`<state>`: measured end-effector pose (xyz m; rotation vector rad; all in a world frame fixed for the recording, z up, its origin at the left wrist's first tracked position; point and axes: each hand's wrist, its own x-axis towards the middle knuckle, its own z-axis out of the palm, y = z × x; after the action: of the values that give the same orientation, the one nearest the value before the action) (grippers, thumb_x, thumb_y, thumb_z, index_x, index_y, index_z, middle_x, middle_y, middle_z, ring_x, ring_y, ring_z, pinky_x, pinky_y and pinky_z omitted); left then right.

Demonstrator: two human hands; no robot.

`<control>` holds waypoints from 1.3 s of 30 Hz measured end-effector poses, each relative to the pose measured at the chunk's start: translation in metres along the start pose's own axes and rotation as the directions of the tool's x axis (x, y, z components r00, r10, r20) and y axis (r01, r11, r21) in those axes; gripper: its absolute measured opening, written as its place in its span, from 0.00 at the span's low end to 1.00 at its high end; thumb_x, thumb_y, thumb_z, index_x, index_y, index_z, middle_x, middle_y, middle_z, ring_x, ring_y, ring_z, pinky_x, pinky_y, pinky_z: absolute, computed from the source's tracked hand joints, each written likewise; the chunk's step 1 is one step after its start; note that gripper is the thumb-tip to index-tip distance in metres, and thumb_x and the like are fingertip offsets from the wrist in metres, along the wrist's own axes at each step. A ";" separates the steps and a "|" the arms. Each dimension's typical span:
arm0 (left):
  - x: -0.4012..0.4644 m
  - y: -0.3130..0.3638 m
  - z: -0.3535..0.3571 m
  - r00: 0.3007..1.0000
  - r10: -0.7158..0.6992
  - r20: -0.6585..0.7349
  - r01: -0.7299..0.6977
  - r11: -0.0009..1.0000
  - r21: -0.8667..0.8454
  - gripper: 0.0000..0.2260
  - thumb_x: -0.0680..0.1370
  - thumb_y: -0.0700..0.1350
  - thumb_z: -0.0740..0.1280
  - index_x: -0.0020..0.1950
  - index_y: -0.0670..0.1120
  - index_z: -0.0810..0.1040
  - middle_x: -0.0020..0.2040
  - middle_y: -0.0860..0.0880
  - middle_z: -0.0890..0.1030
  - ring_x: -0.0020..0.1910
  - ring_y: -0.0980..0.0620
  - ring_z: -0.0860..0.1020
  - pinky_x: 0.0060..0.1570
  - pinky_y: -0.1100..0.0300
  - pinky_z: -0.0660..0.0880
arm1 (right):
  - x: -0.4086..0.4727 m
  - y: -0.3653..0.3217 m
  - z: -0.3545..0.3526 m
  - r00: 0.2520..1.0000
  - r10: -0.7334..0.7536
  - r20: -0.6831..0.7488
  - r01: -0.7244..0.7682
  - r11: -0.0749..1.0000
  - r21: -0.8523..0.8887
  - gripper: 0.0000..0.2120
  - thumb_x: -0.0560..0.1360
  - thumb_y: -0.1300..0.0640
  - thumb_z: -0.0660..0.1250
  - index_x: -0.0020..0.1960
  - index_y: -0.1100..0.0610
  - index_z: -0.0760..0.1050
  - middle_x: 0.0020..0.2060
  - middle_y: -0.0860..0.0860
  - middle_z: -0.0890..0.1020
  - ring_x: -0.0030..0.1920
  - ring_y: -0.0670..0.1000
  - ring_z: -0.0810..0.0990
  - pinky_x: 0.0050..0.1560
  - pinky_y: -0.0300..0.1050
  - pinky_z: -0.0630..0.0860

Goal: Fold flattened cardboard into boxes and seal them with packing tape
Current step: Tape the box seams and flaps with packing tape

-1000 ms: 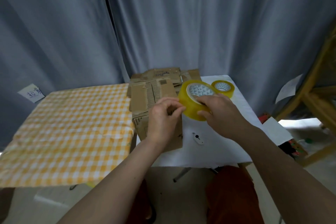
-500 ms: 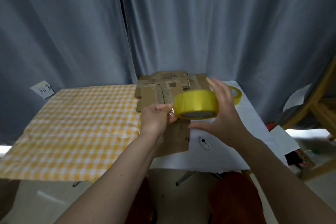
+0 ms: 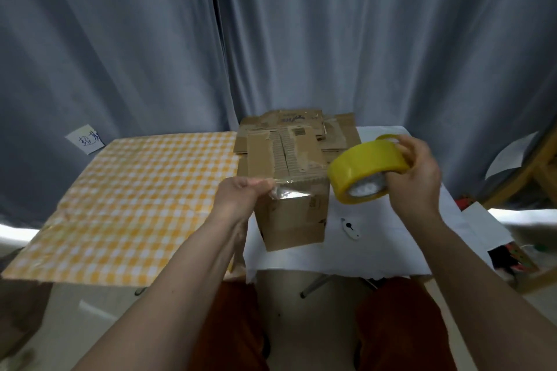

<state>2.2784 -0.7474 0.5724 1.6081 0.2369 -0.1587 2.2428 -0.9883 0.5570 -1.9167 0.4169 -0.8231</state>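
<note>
A makeshift packing corner in a room: grey curtains (image 3: pixel 301 39) hang as a backdrop, two small tables stand side by side, one under a yellow checked cloth (image 3: pixel 135 205), the other a white sheet (image 3: pixel 391 250), with flattened cardboard (image 3: pixel 289 135) stacked there.

Bare forearms without sleeves, rust-orange trousers (image 3: pixel 238 325) on both legs

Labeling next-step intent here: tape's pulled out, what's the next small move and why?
Probably lower the stretched clear tape strip onto the top of the brown cardboard box. The left hand pinches the strip's free end while the right hand grips the yellow packing tape roll, and the strip hangs just above the box, not yet visibly stuck down.
</note>
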 end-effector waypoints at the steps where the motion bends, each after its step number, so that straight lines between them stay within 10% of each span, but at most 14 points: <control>1: -0.001 -0.001 -0.001 0.999 -0.023 0.048 0.023 1.000 0.016 0.14 0.74 0.38 0.71 0.29 0.46 0.78 0.29 0.50 0.79 0.33 0.53 0.76 0.39 0.62 0.74 | 0.002 0.005 -0.002 1.000 0.021 -0.011 -0.021 1.000 -0.008 0.26 0.69 0.71 0.62 0.66 0.57 0.72 0.58 0.55 0.79 0.59 0.56 0.76 0.61 0.55 0.73; 11: 0.007 -0.005 -0.017 0.994 -0.047 0.099 0.038 0.996 0.086 0.15 0.76 0.41 0.71 0.29 0.46 0.78 0.28 0.49 0.76 0.34 0.51 0.70 0.40 0.59 0.69 | -0.012 0.022 0.004 0.971 -0.120 0.206 0.138 0.988 -0.075 0.24 0.77 0.65 0.60 0.71 0.52 0.65 0.63 0.55 0.74 0.59 0.52 0.73 0.59 0.48 0.70; 16: 0.017 -0.011 -0.041 0.994 -0.109 -0.011 0.110 0.989 0.102 0.06 0.75 0.40 0.71 0.38 0.43 0.79 0.27 0.51 0.78 0.34 0.52 0.74 0.46 0.55 0.75 | 0.000 0.021 -0.009 0.893 -0.338 0.296 0.447 0.737 -0.507 0.25 0.72 0.69 0.64 0.67 0.56 0.68 0.60 0.59 0.73 0.58 0.63 0.72 0.45 0.57 0.74; 21: 0.023 -0.011 -0.039 0.995 -0.098 -0.013 0.099 0.988 0.117 0.06 0.77 0.42 0.70 0.40 0.42 0.78 0.32 0.48 0.77 0.33 0.52 0.75 0.46 0.54 0.77 | 0.002 0.022 -0.002 0.966 -0.169 0.197 0.252 0.797 -0.549 0.24 0.74 0.71 0.61 0.68 0.58 0.67 0.63 0.60 0.70 0.63 0.62 0.67 0.49 0.61 0.72; 31: 0.041 -0.012 -0.028 0.988 0.044 -0.151 0.008 0.946 0.324 0.11 0.79 0.47 0.67 0.41 0.41 0.73 0.38 0.45 0.75 0.34 0.51 0.71 0.33 0.61 0.68 | 0.015 0.025 0.013 0.931 -0.252 0.264 0.365 0.650 -0.667 0.23 0.69 0.73 0.67 0.62 0.61 0.71 0.57 0.61 0.73 0.56 0.64 0.70 0.38 0.53 0.70; 39: 0.052 -0.016 -0.034 0.986 -0.033 -0.162 0.083 0.947 0.312 0.13 0.79 0.46 0.67 0.38 0.42 0.72 0.36 0.45 0.73 0.40 0.46 0.73 0.44 0.55 0.70 | 0.026 0.019 0.028 0.902 -0.291 0.318 0.431 0.599 -0.675 0.25 0.65 0.72 0.71 0.61 0.63 0.72 0.55 0.63 0.74 0.55 0.67 0.71 0.37 0.56 0.72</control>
<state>2.3235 -0.7095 0.5455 1.9389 0.3954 -0.1207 2.2819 -0.9945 0.5408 -2.8963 0.2574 -0.7916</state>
